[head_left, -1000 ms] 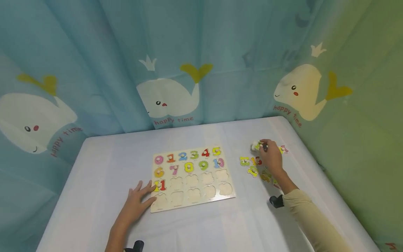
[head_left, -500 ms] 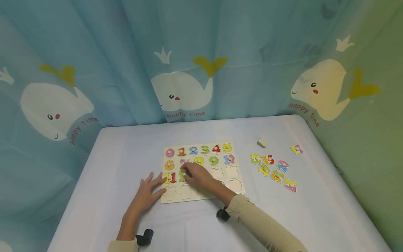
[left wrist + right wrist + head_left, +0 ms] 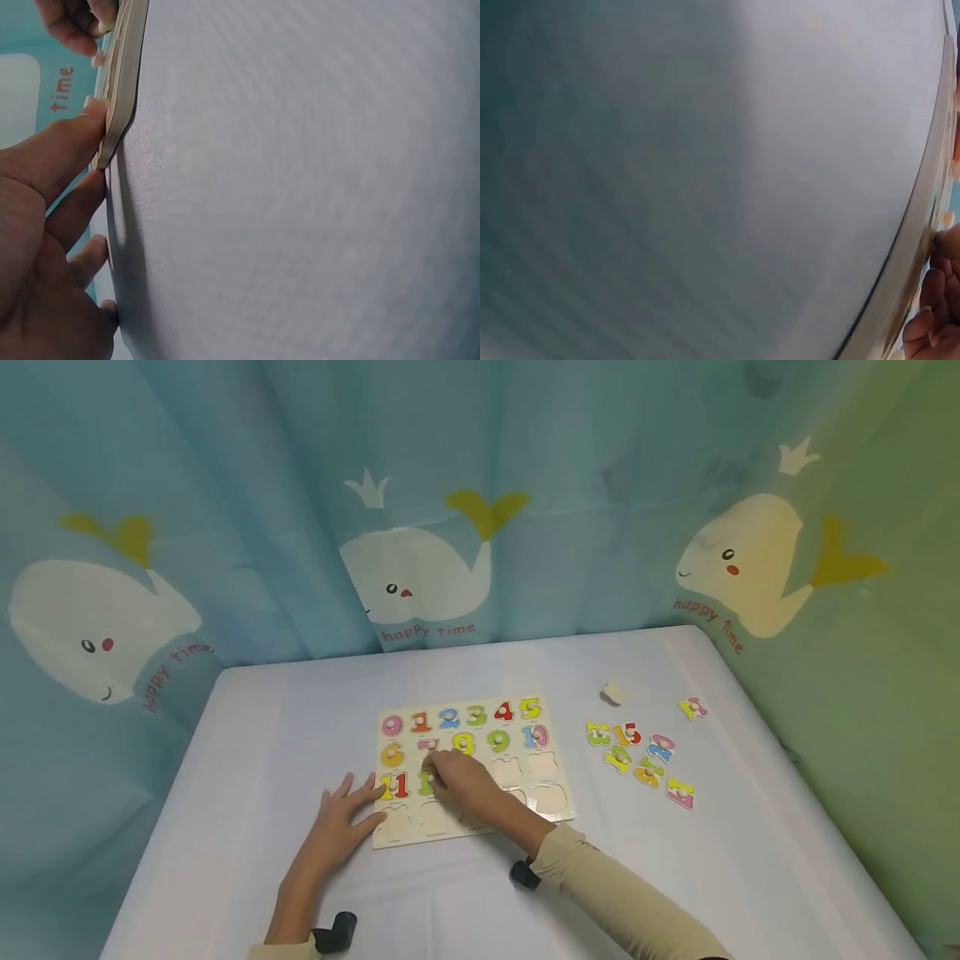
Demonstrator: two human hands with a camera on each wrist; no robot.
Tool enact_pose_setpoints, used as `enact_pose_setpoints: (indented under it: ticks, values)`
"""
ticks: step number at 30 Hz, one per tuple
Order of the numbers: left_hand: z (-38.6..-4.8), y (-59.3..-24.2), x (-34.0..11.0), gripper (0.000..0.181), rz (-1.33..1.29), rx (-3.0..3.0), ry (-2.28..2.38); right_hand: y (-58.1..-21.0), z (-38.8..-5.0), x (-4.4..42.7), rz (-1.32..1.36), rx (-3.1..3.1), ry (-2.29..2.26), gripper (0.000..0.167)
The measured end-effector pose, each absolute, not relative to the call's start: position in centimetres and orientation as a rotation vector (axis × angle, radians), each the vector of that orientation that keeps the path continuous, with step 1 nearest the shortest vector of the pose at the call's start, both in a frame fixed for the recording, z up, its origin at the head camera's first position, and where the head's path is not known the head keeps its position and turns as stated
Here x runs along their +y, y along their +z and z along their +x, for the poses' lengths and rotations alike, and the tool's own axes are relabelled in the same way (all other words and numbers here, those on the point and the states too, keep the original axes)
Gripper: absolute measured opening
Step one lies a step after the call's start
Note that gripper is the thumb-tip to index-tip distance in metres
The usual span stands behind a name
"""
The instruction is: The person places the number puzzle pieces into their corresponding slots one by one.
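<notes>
On the white-covered table lies a wooden number board (image 3: 480,700), with 0 to 11 seated in its upper slots. My right hand (image 3: 468,783) pinches a green-edged number piece (image 3: 426,782) at the slot right of the 11 (image 3: 394,786); fingers hide most of it. My left hand (image 3: 337,825) rests with spread fingers at the board's left edge. In the left wrist view the left thumb lies on the rim of the board (image 3: 126,82), its other fingers beside it. The right wrist view shows curled fingers of the right hand (image 3: 937,300) over the board edge (image 3: 900,277).
Several loose number pieces, among them a 15 (image 3: 627,734) and a 13 (image 3: 597,733), lie right of the board. One pale piece (image 3: 612,694) sits behind them, face not visible. A curtain with whales (image 3: 420,577) hangs behind the table.
My right hand has moved left from the loose pieces to the board, bringing a green piece to the slot beside the 11. The left hand has stayed at the board's edge.
</notes>
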State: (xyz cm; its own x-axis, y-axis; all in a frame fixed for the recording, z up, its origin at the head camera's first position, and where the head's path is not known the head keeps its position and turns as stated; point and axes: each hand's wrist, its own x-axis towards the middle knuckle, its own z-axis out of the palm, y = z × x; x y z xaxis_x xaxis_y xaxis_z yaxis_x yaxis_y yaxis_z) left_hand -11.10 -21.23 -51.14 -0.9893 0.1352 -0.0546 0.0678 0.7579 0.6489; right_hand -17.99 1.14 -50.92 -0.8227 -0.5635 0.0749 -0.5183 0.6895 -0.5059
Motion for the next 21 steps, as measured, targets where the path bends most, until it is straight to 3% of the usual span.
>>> enact_pose_setpoints:
  ticks: [7, 10, 14, 18, 21]
  values:
    - [-11.3, -51.2, -21.4, 0.047, 0.154, 2.848, 1.038, -49.6, -19.3, 4.7, -0.812, 2.538, -1.077, 0.043]
    - [-11.2, -51.2, -21.4, 0.048, 0.138, 2.834, 1.037, -49.2, -20.5, 8.8, -0.749, 2.601, -1.176, 0.037]
    - [-10.9, -51.5, -21.3, 0.049, 0.111, 2.819, 1.028, -49.6, -20.9, 16.2, -0.456, 2.781, -1.302, 0.024]
    - [-11.0, -51.2, -21.1, 0.048, 0.125, 2.816, 1.043, -49.5, -20.7, 23.0, -0.224, 2.925, -1.312, 0.023]
    - [-11.3, -50.7, -21.2, 0.049, 0.124, 2.816, 1.038, -49.6, -20.5, 25.5, -0.18, 2.994, -1.308, 0.024]
